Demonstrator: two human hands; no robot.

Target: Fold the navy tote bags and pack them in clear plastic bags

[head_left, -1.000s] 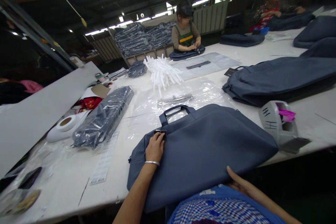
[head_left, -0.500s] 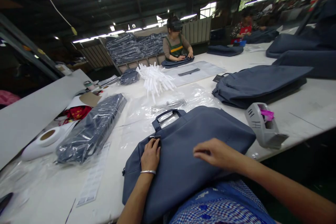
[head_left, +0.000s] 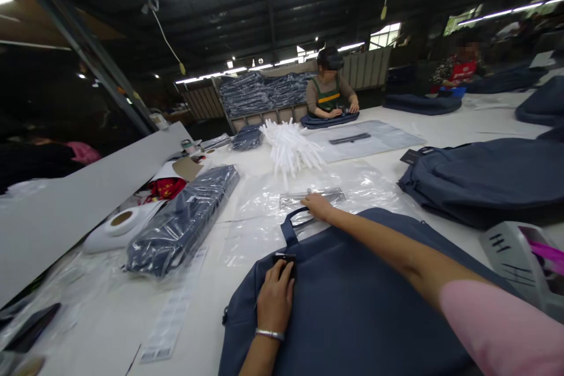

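Observation:
A dark blue bag (head_left: 352,294) with a carrying handle (head_left: 288,230) lies in front of me on the table. My left hand (head_left: 275,296), with a silver bangle at the wrist, rests on its left part. Those fingers curl over a small black tag (head_left: 286,258) just below the handle and hold it against the fabric. Beyond the bag's upper edge, my right hand (head_left: 319,207) reaches past the handle, over a clear plastic bag (head_left: 251,211) with a grey strip. Its fingers are drawn together; what they pinch, if anything, cannot be made out.
White strips (head_left: 291,150) are heaped farther back. A plastic-wrapped bag (head_left: 185,217) and a white roll (head_left: 121,229) lie left. At right are another blue bag (head_left: 480,176) and a grey tape dispenser (head_left: 506,252). Across the table a co-worker (head_left: 328,91) handles a folded dark bag.
My right hand has moved from above the middle of the bag forward and left, past the handle. My left hand stays on the tag. The view has shifted left and up.

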